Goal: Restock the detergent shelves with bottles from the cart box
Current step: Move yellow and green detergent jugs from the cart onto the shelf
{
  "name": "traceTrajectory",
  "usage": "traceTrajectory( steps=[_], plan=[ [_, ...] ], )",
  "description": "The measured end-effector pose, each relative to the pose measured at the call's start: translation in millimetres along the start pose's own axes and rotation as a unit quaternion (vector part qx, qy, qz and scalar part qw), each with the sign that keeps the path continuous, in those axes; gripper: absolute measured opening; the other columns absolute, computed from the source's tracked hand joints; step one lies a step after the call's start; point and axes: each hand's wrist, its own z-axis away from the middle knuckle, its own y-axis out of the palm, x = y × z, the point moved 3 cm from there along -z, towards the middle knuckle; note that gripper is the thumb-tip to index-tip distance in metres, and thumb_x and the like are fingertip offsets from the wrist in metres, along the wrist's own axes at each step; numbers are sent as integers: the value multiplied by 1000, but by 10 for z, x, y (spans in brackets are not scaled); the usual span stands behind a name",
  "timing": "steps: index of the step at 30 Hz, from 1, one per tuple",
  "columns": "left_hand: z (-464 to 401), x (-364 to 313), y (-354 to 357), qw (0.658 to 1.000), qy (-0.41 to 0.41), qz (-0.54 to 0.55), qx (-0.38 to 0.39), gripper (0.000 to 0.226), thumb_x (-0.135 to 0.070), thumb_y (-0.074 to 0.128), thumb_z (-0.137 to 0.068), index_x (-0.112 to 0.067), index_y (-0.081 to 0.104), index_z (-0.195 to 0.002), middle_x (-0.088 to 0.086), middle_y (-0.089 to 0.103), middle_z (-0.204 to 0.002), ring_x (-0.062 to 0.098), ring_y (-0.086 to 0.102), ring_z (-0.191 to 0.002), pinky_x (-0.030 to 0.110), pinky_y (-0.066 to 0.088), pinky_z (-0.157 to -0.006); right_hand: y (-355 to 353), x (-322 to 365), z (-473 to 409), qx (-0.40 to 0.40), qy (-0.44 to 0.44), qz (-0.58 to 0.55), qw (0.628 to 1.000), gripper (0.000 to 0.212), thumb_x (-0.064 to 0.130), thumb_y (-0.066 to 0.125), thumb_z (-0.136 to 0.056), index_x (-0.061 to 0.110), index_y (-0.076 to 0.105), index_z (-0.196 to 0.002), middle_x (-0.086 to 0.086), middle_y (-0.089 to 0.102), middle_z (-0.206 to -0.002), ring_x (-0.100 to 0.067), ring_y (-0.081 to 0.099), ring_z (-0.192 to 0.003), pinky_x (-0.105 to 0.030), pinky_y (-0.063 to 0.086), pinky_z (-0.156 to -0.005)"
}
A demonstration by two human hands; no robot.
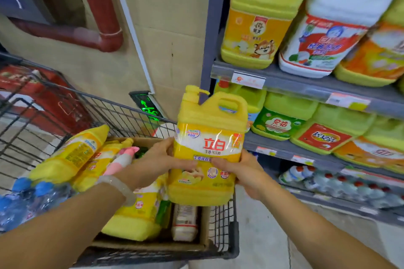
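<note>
Held upright over the right front corner of the cart (227,244), near the shelves (306,87): big yellow jug (207,148), left hand (157,159) and right hand (242,172) fingers spread on its sides (probably full, heavy, film-slick; better by the moulded handle).

water bottles (19,201) cut off at left; lowest shelf bottles (341,185) blurred

A yellow detergent jug (207,150) with a pump cap and handle stands upright above the cardboard box (153,245). More yellow bottles (72,155) lie tilted inside the box.
</note>
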Motion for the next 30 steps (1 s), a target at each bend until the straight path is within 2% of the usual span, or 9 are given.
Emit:
traceTrajectory(
  steps=[2,7,9,12,19,22,25,29,30],
  plan=[
    [23,-194,279,999,26,-19,12,80,-14,91,-50,-16,56,-121,3,74,-103,21,71,-93,40,57,-84,-261,144,191,-26,-29,-6,999,78,30,84,-46,20,57,-119,0,72,-108,-19,69,-96,-39,57,-83],
    [70,-647,1234,992,94,-62,58,107,-37,96,-17,-17,60,-115,3,74,-103,22,71,-95,40,56,-85,-1105,453,896,-88,-120,-26,989,54,9,82,-64,21,59,-111,4,72,-100,-11,70,-87,-28,59,-74],
    [159,-835,1749,985,123,-83,83,94,-34,95,-28,-17,60,-113,1,74,-99,16,71,-89,31,57,-75,-1512,528,1263,-119,-155,-22,980,46,8,82,-65,24,61,-104,8,72,-94,-8,69,-85,-24,58,-72],
    [309,-1063,2580,975,154,-102,121,74,-8,90,-51,-14,58,-117,1,74,-99,13,71,-85,21,58,-66,-2156,612,1857,-165,-192,-12,967,52,18,84,-56,24,63,-103,6,73,-96,-12,70,-89,-28,56,-75],
    [677,-1486,4450,942,244,-116,201,115,-47,92,-5,-16,62,-111,1,75,-100,17,72,-91,31,57,-77,-3542,773,3318,-238,-269,30,933,33,6,77,-72,27,64,-94,11,73,-93,-3,69,-83,-16,54,-70],
    [816,-1675,5154,920,275,-131,247,118,-46,94,-10,-13,59,-119,3,74,-105,21,70,-96,37,55,-83,-4020,810,3872,-280,-298,29,912,33,0,74,-74,28,64,-89,11,74,-91,1,69,-75,-13,53,-64],
    [936,-1825,5790,899,291,-147,291,114,-44,95,-14,-14,60,-119,4,74,-103,23,71,-95,40,54,-87,-4457,827,4312,-324,-309,29,894,35,3,76,-73,25,65,-99,10,75,-90,-7,71,-84,-20,57,-71],
    [983,-1948,6506,883,308,-146,323,88,-27,91,-33,-15,61,-115,3,75,-98,18,73,-86,24,58,-69,-4990,857,4705,-361,-317,29,876,35,7,76,-74,25,63,-101,8,75,-90,-10,71,-86,-24,58,-76],
    [977,-1971,6661,878,311,-142,334,87,-25,90,-35,-14,60,-115,4,75,-99,19,73,-87,26,59,-70,-5113,870,4763,-364,-318,30,875,36,8,76,-74,25,62,-102,8,75,-91,-9,71,-85,-24,58,-75]
  ],
)
